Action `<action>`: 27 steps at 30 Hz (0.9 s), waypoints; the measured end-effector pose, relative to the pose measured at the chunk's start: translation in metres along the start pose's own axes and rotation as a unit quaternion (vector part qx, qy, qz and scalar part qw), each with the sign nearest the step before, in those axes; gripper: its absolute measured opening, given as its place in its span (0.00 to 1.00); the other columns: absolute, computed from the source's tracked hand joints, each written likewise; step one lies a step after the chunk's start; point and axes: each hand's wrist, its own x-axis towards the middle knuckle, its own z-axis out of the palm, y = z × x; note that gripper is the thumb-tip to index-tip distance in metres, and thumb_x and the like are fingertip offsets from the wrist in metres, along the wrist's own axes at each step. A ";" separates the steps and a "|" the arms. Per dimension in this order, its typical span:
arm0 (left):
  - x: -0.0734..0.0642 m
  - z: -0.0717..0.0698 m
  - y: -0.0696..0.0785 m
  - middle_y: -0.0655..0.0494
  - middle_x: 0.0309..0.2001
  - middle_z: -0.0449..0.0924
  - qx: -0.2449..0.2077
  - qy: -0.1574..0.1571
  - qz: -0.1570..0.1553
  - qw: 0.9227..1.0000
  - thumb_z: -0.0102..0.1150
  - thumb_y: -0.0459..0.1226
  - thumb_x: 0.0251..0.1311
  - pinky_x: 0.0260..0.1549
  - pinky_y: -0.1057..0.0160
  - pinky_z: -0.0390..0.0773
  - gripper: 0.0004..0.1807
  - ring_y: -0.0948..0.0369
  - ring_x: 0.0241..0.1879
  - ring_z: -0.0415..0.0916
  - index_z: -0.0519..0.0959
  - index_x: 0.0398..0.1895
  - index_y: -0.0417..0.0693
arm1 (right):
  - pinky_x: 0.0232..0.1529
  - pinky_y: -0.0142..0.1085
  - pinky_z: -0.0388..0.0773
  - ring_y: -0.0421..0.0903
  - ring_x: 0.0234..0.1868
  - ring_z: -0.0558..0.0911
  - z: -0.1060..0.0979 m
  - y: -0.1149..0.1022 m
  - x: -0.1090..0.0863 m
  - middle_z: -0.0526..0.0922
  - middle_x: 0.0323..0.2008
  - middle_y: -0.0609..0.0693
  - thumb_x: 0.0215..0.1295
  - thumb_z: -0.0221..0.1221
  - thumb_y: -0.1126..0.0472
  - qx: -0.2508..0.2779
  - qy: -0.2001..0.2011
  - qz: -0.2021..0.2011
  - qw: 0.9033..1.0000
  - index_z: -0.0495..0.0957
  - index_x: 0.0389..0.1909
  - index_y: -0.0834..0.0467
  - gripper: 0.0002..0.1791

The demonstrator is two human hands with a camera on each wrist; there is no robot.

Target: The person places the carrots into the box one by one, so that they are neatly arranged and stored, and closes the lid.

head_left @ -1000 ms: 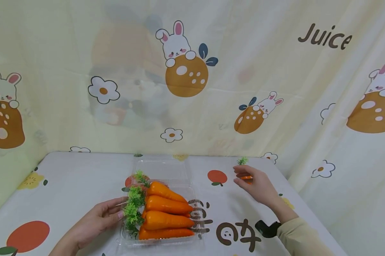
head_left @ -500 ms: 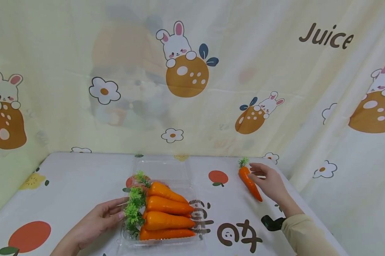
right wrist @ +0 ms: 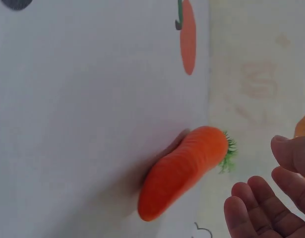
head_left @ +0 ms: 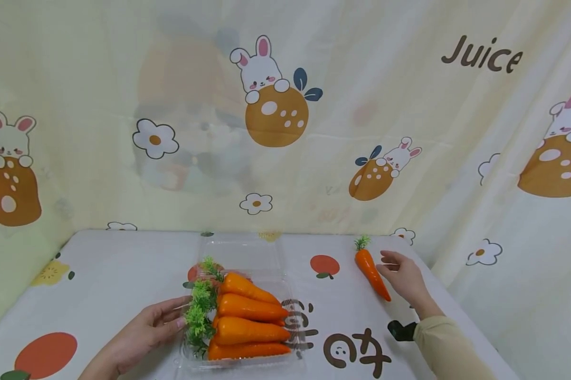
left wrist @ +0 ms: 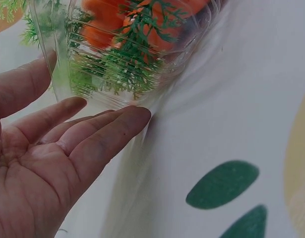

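In the head view a clear plastic clamshell box (head_left: 292, 343), lid folded back, holds several orange carrots (head_left: 252, 331) with green tops (head_left: 197, 316). My left hand (head_left: 148, 330) is at its left side; in the left wrist view its extended fingers (left wrist: 115, 131) reach the ribbed wall of the box (left wrist: 107, 89), gripping nothing. A single carrot (head_left: 372, 274) lies at the right of the table, leafy end away from me. Just right of it is my right hand (head_left: 406, 277), fingers loosely bent and nothing in them. The right wrist view shows that carrot (right wrist: 184, 171) apart from the fingertips.
A white cloth (head_left: 119, 279) with printed fruit and lettering covers the table. The transparent lid (head_left: 240, 253) lies behind the box. A rabbit-print curtain (head_left: 200, 174) hangs along the table's back edge and both sides. A black device (head_left: 401, 331) sits at my right wrist.
My right hand has let go of the single carrot and drawn back to the right, leaving it on the table. My left hand has stayed by the box.
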 end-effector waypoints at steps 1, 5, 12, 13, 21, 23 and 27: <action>0.000 0.000 0.000 0.27 0.75 0.58 0.000 0.000 -0.001 1.000 0.58 0.44 0.74 0.60 0.49 0.81 0.40 0.44 0.68 0.74 0.55 0.77 0.28 | 0.60 0.51 0.83 0.66 0.63 0.76 0.001 0.002 0.001 0.73 0.66 0.70 0.76 0.57 0.57 0.003 -0.002 0.005 1.000 0.65 0.73 0.66 0.30; 0.000 0.000 -0.002 0.27 0.75 0.58 0.002 0.000 0.005 1.000 0.58 0.44 0.74 0.60 0.48 0.81 0.40 0.42 0.69 0.72 0.55 0.77 0.28 | 0.60 0.51 0.83 0.67 0.63 0.75 0.005 0.005 0.004 0.71 0.68 0.71 0.75 0.57 0.58 0.013 -0.011 0.026 1.000 0.63 0.74 0.66 0.31; -0.001 0.001 -0.002 0.25 0.75 0.57 0.004 0.000 0.015 1.000 0.56 0.43 0.75 0.61 0.48 0.81 0.39 0.42 0.68 0.73 0.54 0.77 0.27 | 0.60 0.51 0.83 0.67 0.64 0.74 0.012 0.014 0.010 0.70 0.68 0.71 0.74 0.58 0.59 0.000 -0.018 0.051 0.999 0.63 0.74 0.66 0.32; -0.001 0.001 -0.001 0.25 0.75 0.57 0.004 -0.001 0.016 1.000 0.56 0.43 0.75 0.61 0.49 0.81 0.39 0.42 0.68 0.73 0.54 0.77 0.26 | 0.60 0.51 0.83 0.67 0.63 0.74 0.013 0.015 0.011 0.70 0.68 0.71 0.73 0.59 0.59 -0.003 -0.019 0.052 0.998 0.63 0.74 0.66 0.33; 0.000 0.001 0.000 0.25 0.75 0.55 0.010 0.000 0.012 1.000 0.54 0.42 0.76 0.60 0.47 0.80 0.38 0.40 0.69 0.72 0.54 0.77 0.26 | 0.61 0.53 0.82 0.67 0.62 0.74 0.019 0.023 0.015 0.71 0.66 0.72 0.72 0.60 0.60 -0.023 -0.029 0.053 0.998 0.64 0.73 0.67 0.33; 0.000 0.001 0.000 0.25 0.75 0.56 0.010 -0.002 0.013 1.000 0.54 0.42 0.76 0.60 0.47 0.81 0.38 0.40 0.68 0.72 0.54 0.77 0.26 | 0.60 0.52 0.82 0.66 0.60 0.75 0.021 0.023 0.015 0.71 0.65 0.72 0.71 0.61 0.60 -0.027 -0.032 0.055 0.998 0.64 0.72 0.68 0.33; 0.000 0.001 0.000 0.24 0.75 0.56 0.005 -0.004 0.016 1.000 0.55 0.42 0.75 0.60 0.48 0.81 0.39 0.40 0.68 0.72 0.54 0.77 0.26 | 0.62 0.54 0.80 0.64 0.58 0.76 0.025 0.022 0.014 0.73 0.64 0.72 0.69 0.63 0.61 -0.040 -0.036 0.050 0.997 0.66 0.71 0.68 0.33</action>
